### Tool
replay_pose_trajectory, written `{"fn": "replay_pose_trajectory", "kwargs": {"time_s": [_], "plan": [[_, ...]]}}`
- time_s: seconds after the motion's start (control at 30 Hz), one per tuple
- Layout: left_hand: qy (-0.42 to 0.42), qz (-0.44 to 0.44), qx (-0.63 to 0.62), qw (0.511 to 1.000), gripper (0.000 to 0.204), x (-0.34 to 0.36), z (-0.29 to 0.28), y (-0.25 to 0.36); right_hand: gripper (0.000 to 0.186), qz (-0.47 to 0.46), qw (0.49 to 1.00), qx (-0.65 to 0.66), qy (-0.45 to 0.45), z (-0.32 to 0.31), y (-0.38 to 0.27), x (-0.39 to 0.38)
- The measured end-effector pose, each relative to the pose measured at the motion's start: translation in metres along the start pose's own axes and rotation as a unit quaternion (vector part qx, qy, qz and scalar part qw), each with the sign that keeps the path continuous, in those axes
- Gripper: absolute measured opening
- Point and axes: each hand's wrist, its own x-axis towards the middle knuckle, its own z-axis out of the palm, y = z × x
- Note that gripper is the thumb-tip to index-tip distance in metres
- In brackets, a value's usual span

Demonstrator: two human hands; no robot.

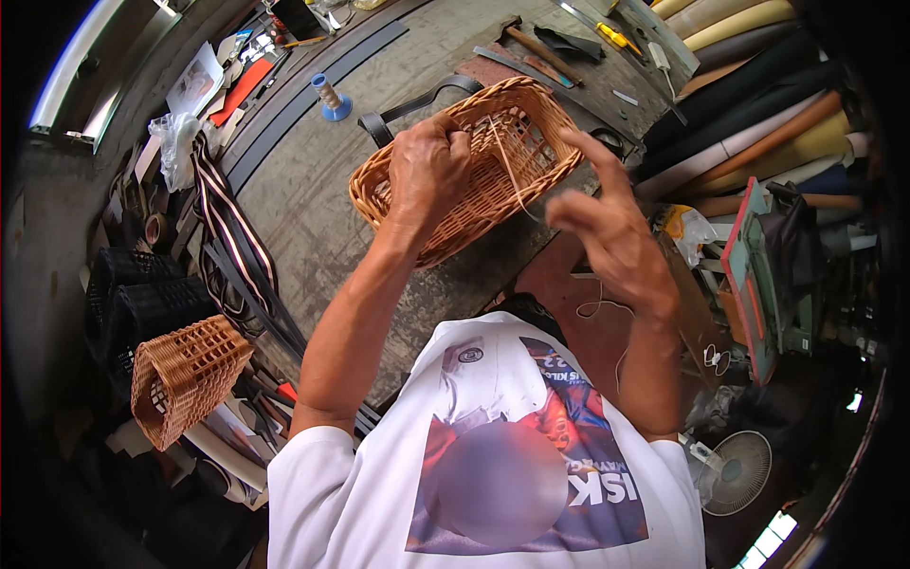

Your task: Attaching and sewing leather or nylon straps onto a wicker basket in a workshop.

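The left hand (428,171) was clamped on the near rim of the wicker basket (483,166) on the table (313,199), while the right hand (607,237), just right of it, apparently pinched a pale thread (513,175) running into the weave.

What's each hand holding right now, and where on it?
The left hand grips the wicker basket by its near rim. The right hand pinches a pale thread running to the basket; the exact pinch point is hard to make out.

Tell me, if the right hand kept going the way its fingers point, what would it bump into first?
Probably the wicker basket: the right hand points up-left toward its near rim, with a pale thread running between. Depth is hard to judge here.
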Motion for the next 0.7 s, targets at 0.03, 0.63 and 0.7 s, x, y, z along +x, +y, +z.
{"fn": "replay_pose_trajectory", "kwargs": {"time_s": [0.03, 0.63, 0.7], "plan": [[-0.005, -0.005, -0.002, 1.0, 0.024, 0.0, -0.001, 0.0, 0.013, 0.03, 0.995, 0.081, -0.042, -0.019, 0.0, -0.021], [-0.226, -0.157, -0.339, 0.9, 0.019, 0.009, -0.016, 0.009, 0.007, 0.264, 0.822, 0.484, 0.143, -0.011, 0.052, -0.209], [-0.356, -0.218, -0.491, 0.764, 0.017, 0.013, -0.022, 0.011, 0.012, 0.38, 0.897, 0.227, 0.013, -0.002, 0.069, -0.199]]}}
